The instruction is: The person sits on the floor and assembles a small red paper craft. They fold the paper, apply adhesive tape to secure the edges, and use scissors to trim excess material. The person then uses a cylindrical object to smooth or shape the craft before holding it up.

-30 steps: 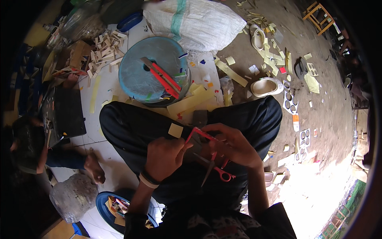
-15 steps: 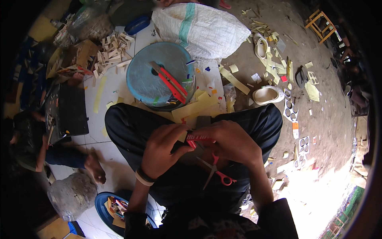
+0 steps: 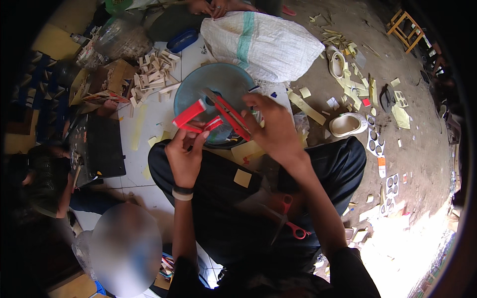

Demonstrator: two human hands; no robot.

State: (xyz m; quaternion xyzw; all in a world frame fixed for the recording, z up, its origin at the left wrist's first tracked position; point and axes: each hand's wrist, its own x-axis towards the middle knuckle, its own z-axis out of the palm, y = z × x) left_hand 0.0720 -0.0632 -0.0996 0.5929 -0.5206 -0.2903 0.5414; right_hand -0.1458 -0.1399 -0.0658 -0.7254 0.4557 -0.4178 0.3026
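Observation:
My left hand (image 3: 185, 158) pinches a folded red piece (image 3: 190, 115) with white edges, its two arms spread in a V above the round drum. Over the drum's right side, my right hand (image 3: 273, 126) reaches with fingers apart. Its fingertips are close to a long red tool (image 3: 232, 119) with a grey metal end, which looks like a cutter knife and lies on the blue-grey drum lid (image 3: 186, 92). Whether they touch it I cannot tell. Red-handled scissors (image 3: 284, 218) rest partly spread on my lap, below a small yellow square (image 3: 242, 178).
Pale wooden pieces (image 3: 154, 74) lie heaped left of the drum. Behind it is a white woven sack (image 3: 283, 47). Yellow scraps and cream clogs (image 3: 348, 124) lie on the ground to the right. Another person sits at left beside a black board (image 3: 102, 146).
My hands have parted and moved forward from my lap to the drum. The red piece went with my left hand; my right hand has let go of it. The view has shifted slightly.

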